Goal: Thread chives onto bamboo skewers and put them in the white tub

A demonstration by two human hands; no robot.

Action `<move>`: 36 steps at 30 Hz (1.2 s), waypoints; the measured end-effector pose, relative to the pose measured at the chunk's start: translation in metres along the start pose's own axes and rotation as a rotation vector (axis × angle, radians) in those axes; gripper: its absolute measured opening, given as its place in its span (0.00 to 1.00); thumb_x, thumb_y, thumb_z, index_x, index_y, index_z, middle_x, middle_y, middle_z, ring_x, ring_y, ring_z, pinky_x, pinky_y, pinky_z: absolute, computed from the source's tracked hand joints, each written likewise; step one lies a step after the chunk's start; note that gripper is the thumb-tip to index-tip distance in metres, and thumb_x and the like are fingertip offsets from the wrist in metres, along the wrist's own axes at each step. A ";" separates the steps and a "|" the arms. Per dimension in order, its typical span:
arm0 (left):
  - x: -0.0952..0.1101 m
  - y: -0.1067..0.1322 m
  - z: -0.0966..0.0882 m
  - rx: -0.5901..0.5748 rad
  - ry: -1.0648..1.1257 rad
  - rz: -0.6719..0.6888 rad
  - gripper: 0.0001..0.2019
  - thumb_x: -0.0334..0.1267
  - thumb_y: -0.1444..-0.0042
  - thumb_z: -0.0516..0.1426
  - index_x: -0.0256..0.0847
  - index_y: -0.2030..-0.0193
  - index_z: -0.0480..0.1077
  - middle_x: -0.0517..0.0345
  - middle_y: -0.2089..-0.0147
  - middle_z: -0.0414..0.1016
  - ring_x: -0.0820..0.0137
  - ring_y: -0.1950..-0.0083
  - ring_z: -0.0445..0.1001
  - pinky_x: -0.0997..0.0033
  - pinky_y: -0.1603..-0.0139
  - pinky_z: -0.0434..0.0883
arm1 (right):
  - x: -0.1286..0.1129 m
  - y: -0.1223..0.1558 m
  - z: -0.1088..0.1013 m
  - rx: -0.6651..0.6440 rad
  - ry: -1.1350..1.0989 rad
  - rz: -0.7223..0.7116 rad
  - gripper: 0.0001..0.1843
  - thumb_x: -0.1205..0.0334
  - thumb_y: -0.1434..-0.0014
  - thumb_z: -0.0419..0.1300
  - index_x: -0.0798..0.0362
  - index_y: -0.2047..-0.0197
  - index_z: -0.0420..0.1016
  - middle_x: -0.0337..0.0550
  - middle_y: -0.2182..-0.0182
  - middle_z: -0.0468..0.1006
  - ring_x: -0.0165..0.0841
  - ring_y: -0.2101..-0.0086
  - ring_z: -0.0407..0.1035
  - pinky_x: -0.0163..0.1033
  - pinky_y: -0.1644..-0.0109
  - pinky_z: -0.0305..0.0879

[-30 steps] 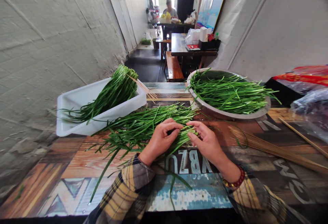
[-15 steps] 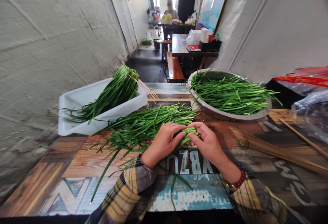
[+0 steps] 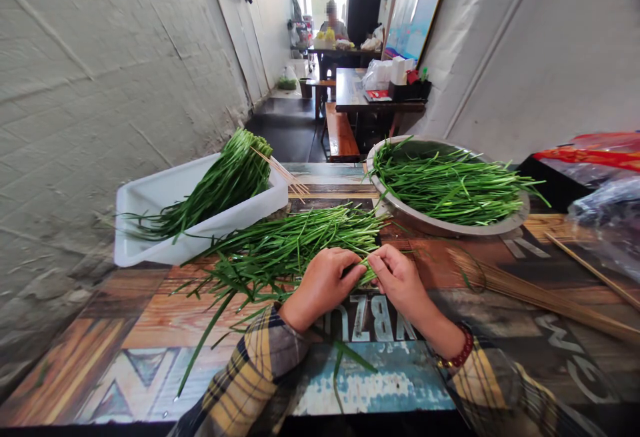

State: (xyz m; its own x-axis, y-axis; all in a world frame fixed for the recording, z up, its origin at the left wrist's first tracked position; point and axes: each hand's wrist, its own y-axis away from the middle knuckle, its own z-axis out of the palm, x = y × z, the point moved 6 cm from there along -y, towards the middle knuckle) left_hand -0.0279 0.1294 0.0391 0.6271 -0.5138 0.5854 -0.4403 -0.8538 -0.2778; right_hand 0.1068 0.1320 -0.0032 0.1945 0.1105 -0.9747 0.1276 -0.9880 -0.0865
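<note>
My left hand (image 3: pixel 327 280) is closed around a small bunch of garlic chives (image 3: pixel 369 273), with the pale cut ends pointing right. Thumb and fingers of my right hand (image 3: pixel 400 280) pinch at those ends, and the tips largely hide them. Just behind both hands, a loose pile of garlic chives (image 3: pixel 295 233) lies across the table (image 3: pixel 145 310). To the left, a white plastic tray (image 3: pixel 200 245) holds a thick bundle of chives (image 3: pixel 227 173) with thin wooden skewers (image 3: pixel 287 175) sticking out near its cut ends. More chives (image 3: pixel 450 187) fill a metal basin (image 3: pixel 440 225) at the right.
A sheaf of thin wooden sticks (image 3: pixel 545 290) and a single stick (image 3: pixel 595 269) lie at the right. Plastic bags (image 3: pixel 607 217) sit beyond them. Farther back are a bench (image 3: pixel 341 131), another table (image 3: pixel 350 87) and a seated person (image 3: pixel 334 23).
My right fingers have closed in on the cut ends, covering more of them. The left hand has turned slightly and shifted a little. The tray, basin and pile are unchanged.
</note>
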 end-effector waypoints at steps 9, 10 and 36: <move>-0.017 -0.005 -0.025 0.278 -0.047 0.051 0.09 0.33 0.39 0.54 0.40 0.56 0.75 0.52 0.56 0.76 0.66 0.54 0.70 0.64 0.52 0.68 | 0.000 -0.002 0.003 -0.035 0.089 -0.045 0.13 0.54 0.38 0.53 0.52 0.70 0.66 0.32 0.79 0.63 0.24 0.83 0.60 0.30 0.77 0.62; -0.016 -0.006 -0.024 0.262 -0.109 0.067 0.10 0.32 0.39 0.54 0.41 0.55 0.75 0.53 0.55 0.76 0.65 0.54 0.69 0.63 0.51 0.67 | -0.001 -0.001 0.003 -0.033 0.083 -0.046 0.13 0.54 0.37 0.52 0.52 0.70 0.66 0.32 0.78 0.64 0.24 0.83 0.60 0.30 0.78 0.61; -0.009 -0.005 -0.019 0.222 0.002 0.007 0.08 0.31 0.42 0.56 0.43 0.62 0.77 0.57 0.65 0.76 0.68 0.62 0.70 0.66 0.59 0.64 | -0.025 0.005 -0.011 0.084 0.189 -0.146 0.13 0.53 0.38 0.55 0.53 0.64 0.74 0.36 0.79 0.72 0.28 0.79 0.66 0.31 0.77 0.59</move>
State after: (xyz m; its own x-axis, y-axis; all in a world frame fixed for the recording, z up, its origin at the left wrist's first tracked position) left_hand -0.0438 0.1396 0.0500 0.6230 -0.5198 0.5846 -0.2923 -0.8479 -0.4424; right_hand 0.1130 0.1259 0.0228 0.3596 0.2627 -0.8954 0.0877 -0.9648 -0.2478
